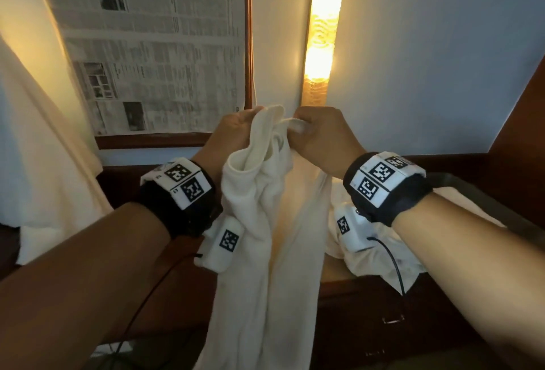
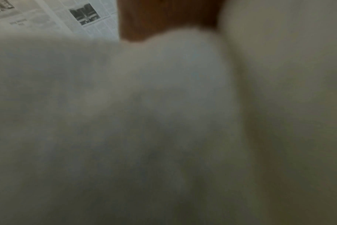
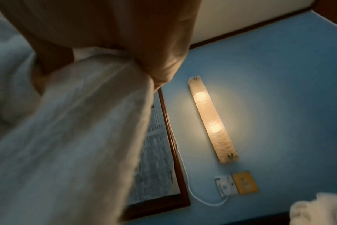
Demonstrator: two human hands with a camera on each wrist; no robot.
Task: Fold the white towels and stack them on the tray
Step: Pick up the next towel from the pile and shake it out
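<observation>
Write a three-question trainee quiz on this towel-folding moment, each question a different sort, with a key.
1. True or false: the white towel lies folded flat on a tray.
2. Multiple choice: what glows on the wall behind the hands? A) a television B) a long wall lamp C) a candle
3. Fill in: the left hand and right hand both grip the towel near its ____ edge.

Key:
1. False; it hangs down, held up in the air.
2. B.
3. Top.
</observation>
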